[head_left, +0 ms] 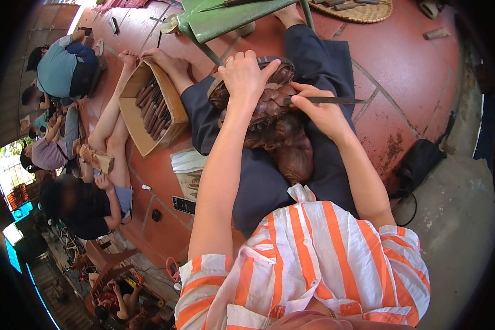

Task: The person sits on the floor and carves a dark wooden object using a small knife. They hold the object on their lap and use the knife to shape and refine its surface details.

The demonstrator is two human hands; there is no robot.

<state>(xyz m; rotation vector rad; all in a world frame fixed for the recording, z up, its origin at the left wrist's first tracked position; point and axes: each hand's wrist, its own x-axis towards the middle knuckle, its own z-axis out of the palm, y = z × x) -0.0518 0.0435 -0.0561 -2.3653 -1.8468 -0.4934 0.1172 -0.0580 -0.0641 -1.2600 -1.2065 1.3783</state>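
A dark brown wood carving [283, 140] with layered, rounded relief lies across my lap, between my legs. My left hand [243, 80] rests over its upper left part, fingers spread and curved against the wood, thumb pointing right. My right hand [320, 113] is closed round a slim dark carving chisel [335, 100], pinched between thumb and fingers. One end of the chisel sticks out to the right, past my knuckles. Its other end meets the middle of the carving, close to my left hand; the exact tip is hard to make out.
A cardboard box [176, 118] of several wooden-handled tools stands left of my leg. Ahead is a green stool [231, 19] with a tool on it. A woven tray [363, 14] holds more tools. A phone [183, 205] lies on the tiles. Other people sit at left, one holding a wood piece [97, 159].
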